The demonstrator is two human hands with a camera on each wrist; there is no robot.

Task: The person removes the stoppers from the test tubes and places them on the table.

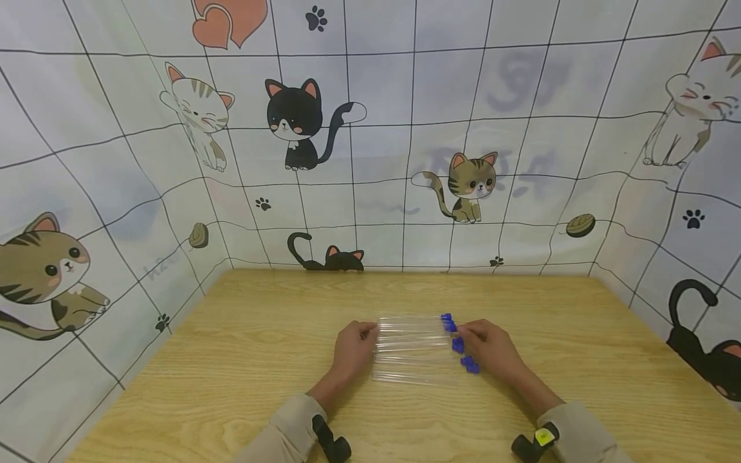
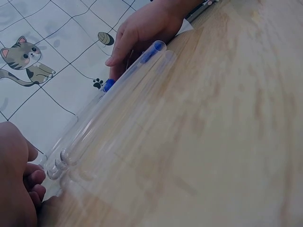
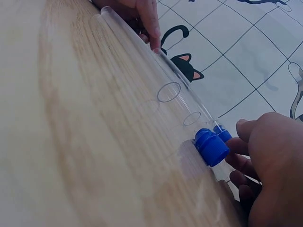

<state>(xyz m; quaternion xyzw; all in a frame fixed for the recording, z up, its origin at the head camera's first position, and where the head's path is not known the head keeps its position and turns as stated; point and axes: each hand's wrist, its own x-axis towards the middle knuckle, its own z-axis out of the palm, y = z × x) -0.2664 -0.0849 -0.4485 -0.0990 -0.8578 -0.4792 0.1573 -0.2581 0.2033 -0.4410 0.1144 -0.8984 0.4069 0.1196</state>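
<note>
Several clear test tubes [image 1: 412, 341] lie side by side on the wooden table [image 1: 278, 334], rounded ends toward the left. Blue stoppers [image 1: 457, 345] sit at their right side. One stopper in the far tube's mouth, a blue stopper [image 3: 222, 133], is pinched between thumb and fingers of my right hand [image 1: 492, 350]. My left hand [image 1: 354, 347] grips the rounded end of that far tube, its thumb and fingers around the end in the left wrist view. Nearer, another blue stopper [image 3: 211, 147] rests on the table, apart from the tube mouths.
A cat-patterned sheet [image 1: 382, 148] hangs behind the table and along both sides. Black wrist cameras [image 1: 332, 440] are strapped over the beige sleeves [image 1: 283, 432].
</note>
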